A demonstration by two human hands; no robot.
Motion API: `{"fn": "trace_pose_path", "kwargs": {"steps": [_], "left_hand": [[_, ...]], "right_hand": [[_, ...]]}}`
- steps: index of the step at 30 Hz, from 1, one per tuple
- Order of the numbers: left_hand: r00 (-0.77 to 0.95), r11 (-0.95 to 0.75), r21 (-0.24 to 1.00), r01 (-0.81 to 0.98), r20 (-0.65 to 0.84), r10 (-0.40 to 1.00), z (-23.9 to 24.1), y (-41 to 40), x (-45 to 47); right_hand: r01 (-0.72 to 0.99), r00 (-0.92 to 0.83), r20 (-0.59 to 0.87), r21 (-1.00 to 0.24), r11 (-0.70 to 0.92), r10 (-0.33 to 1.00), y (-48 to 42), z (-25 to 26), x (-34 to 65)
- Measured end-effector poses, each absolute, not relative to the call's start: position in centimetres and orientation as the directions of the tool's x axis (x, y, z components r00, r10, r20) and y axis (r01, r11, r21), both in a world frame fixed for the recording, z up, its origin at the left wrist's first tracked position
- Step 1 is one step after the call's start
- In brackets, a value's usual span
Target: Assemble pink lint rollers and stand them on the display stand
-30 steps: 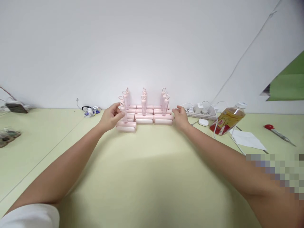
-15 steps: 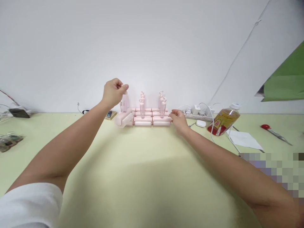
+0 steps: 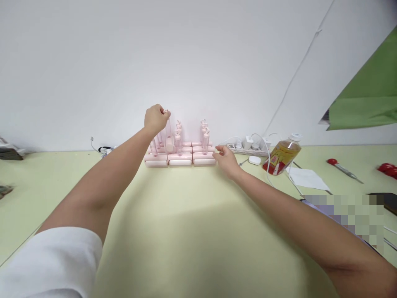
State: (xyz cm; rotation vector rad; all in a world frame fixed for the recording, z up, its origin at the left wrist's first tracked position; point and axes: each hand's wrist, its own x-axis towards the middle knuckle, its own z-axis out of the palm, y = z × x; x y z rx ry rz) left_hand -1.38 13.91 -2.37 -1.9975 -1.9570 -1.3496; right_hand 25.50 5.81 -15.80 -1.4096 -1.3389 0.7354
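A cluster of pink lint rollers (image 3: 180, 159) lies in rows against the far wall, their clear pink handles standing upright. My left hand (image 3: 156, 118) is raised above the left side of the cluster, fingers pinched shut on the top of one roller's handle (image 3: 168, 127); that roller's pink head (image 3: 169, 145) hangs turned end-on over the others. My right hand (image 3: 225, 159) rests on the table at the right end of the front row, fingers curled and touching the rightmost roller (image 3: 204, 162).
Right of the rollers lie a white power strip with plugs and cables (image 3: 248, 145), a small white box (image 3: 254, 159), a tilted bottle of yellow liquid (image 3: 281, 155), white paper (image 3: 306, 178), a red-handled tool (image 3: 342, 168) and red objects (image 3: 387, 169). Cables (image 3: 104, 149) lie at left.
My left hand took a roller by its handle, lifted it from the front left and carried it up and over the left side of the cluster. The right hand stayed at the right end.
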Motion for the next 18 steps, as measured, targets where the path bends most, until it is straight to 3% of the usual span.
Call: {"fn": "trace_pose_path", "kwargs": {"steps": [8,18], "left_hand": [[-0.158,-0.229,0.564,0.793,0.554,0.817,-2.1,14.1,-2.2],[-0.128,-0.231,0.479,0.847,0.605,0.786,-1.8,16.2,-3.5]], "right_hand": [[0.602,0.06,0.353,-0.759,0.248,0.933,8.8,-13.3,23.6],[0.596,0.062,0.322,-0.771,0.224,0.945,9.8,-12.9,22.9]]}}
